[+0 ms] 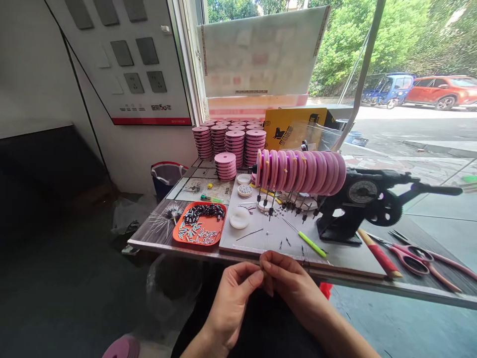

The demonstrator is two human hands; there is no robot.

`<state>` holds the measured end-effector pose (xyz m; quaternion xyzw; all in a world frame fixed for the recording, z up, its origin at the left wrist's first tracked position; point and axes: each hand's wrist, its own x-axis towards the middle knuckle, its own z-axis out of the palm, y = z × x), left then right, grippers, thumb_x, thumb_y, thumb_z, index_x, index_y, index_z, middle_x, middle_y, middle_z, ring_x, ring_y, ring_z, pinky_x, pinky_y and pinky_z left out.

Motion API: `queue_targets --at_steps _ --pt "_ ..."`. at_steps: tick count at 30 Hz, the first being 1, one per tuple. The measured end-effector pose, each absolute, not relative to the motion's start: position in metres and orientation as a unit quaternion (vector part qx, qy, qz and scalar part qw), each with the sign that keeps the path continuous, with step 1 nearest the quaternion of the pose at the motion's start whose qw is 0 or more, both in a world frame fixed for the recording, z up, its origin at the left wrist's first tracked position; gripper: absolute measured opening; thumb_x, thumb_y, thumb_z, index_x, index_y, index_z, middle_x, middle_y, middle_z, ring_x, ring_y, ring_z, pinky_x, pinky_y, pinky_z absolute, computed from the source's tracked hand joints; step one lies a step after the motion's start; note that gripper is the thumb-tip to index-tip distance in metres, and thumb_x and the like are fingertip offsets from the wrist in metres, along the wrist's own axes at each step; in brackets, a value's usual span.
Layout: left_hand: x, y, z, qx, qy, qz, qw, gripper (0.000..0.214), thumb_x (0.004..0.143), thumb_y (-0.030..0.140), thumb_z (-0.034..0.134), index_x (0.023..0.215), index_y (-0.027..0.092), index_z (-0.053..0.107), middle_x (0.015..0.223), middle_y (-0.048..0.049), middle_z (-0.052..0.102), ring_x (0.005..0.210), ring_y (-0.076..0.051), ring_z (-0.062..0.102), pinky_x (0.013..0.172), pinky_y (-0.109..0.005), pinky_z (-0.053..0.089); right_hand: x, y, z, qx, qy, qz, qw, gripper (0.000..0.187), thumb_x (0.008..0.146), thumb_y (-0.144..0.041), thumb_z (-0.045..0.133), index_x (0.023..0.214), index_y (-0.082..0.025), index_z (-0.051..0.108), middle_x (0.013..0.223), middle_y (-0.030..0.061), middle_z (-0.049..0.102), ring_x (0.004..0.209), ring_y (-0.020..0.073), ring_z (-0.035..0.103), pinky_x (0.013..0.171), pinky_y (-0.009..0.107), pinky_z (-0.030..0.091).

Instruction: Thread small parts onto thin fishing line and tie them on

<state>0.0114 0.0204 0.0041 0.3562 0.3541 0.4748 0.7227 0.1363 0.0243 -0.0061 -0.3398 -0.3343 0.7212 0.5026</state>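
Just in front of the table edge, my left hand (234, 293) and my right hand (288, 278) meet with thumbs and fingertips pinched together. Whatever sits between the fingertips is too small to make out. Beyond them on the light board (257, 243) lie a bright green-handled needle tool (312, 243), a few tiny dark fittings and a round white dish (239, 218). A black hand-cranked winder (357, 199) carries a row of pink spools (298, 171), with dark small pieces hanging on lines below them.
An orange tray (177, 233) of black, blue-green and silver small parts sits left. Stacked pink spools (225, 164) and a yellow box (294, 124) stand at the back. Pink-handled scissors (413, 258) and a red-wrapped stick (383, 256) lie right. Thin wires (164, 216) stick out past the tray.
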Motion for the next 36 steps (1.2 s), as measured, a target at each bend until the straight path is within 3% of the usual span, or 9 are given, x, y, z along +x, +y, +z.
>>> queue_targets --at_steps 15,17,21,23,29,33,36 --pt "0.013 0.019 0.006 0.293 0.365 0.475 0.746 0.004 0.064 0.017 0.071 0.064 0.013 0.071 0.059 -0.0007 0.066 0.061 -0.011 0.055 0.066 -0.021 0.044 0.139 0.019 0.002 -0.375 -0.414 0.656 0.507 0.029 0.073 -0.042 0.067 0.069 -0.016 0.056 0.054 -0.0051 0.045 0.05 0.0081 0.037 0.05 0.02 0.03" --pt "0.013 0.018 0.007 0.284 0.387 0.482 0.733 0.005 0.061 0.018 0.074 0.065 0.015 0.071 0.061 0.0 0.067 0.063 -0.01 0.056 0.067 -0.02 0.044 0.152 0.016 0.008 -0.419 -0.476 0.585 0.506 0.027 0.076 -0.043 0.062 0.076 -0.016 0.059 0.058 -0.0031 0.049 0.052 0.0101 0.041 0.051 0.021 0.032" --pt "0.011 0.015 0.005 0.273 0.426 0.499 0.703 0.015 0.056 0.019 0.079 0.068 0.017 0.071 0.066 0.0011 0.069 0.068 -0.01 0.057 0.071 -0.018 0.044 0.199 0.011 0.017 -0.596 -0.518 0.246 0.563 0.023 0.079 -0.04 0.056 0.08 -0.018 0.063 0.073 0.0028 0.061 0.068 0.0176 0.053 0.062 0.026 0.04" --pt "0.01 0.014 0.004 0.283 0.423 0.496 0.704 0.015 0.056 0.019 0.079 0.069 0.017 0.072 0.068 0.0008 0.069 0.07 -0.01 0.057 0.072 -0.017 0.044 0.218 0.009 0.015 -0.65 -0.502 0.156 0.549 0.024 0.078 -0.041 0.056 0.077 -0.019 0.064 0.072 0.0037 0.063 0.068 0.0196 0.055 0.063 0.027 0.041" --pt "0.015 0.015 0.012 0.296 0.407 0.495 0.709 0.011 0.058 0.019 0.078 0.067 0.017 0.072 0.066 0.0004 0.068 0.068 -0.01 0.056 0.07 -0.017 0.045 0.215 -0.007 -0.021 -0.674 -0.498 0.248 0.487 0.03 0.075 -0.045 0.056 0.07 -0.017 0.064 0.063 0.0042 0.064 0.058 0.0187 0.056 0.056 0.026 0.041" --pt "0.022 0.015 0.019 0.291 0.399 0.49 0.718 0.012 0.055 0.018 0.079 0.063 0.016 0.072 0.064 0.0003 0.068 0.066 -0.01 0.057 0.067 -0.016 0.045 0.197 -0.017 -0.052 -0.647 -0.453 0.366 0.492 0.035 0.076 -0.049 0.054 0.067 -0.016 0.06 0.044 -0.0032 0.047 0.039 0.0112 0.04 0.037 0.021 0.028" --pt "0.027 0.015 0.021 0.287 0.398 0.486 0.724 0.012 0.054 0.018 0.079 0.063 0.016 0.072 0.063 0.0001 0.068 0.065 -0.01 0.057 0.067 -0.017 0.046 0.187 -0.016 -0.062 -0.645 -0.441 0.363 0.508 0.035 0.077 -0.05 0.055 0.067 -0.017 0.056 0.042 -0.0058 0.041 0.037 0.01 0.036 0.036 0.02 0.024"
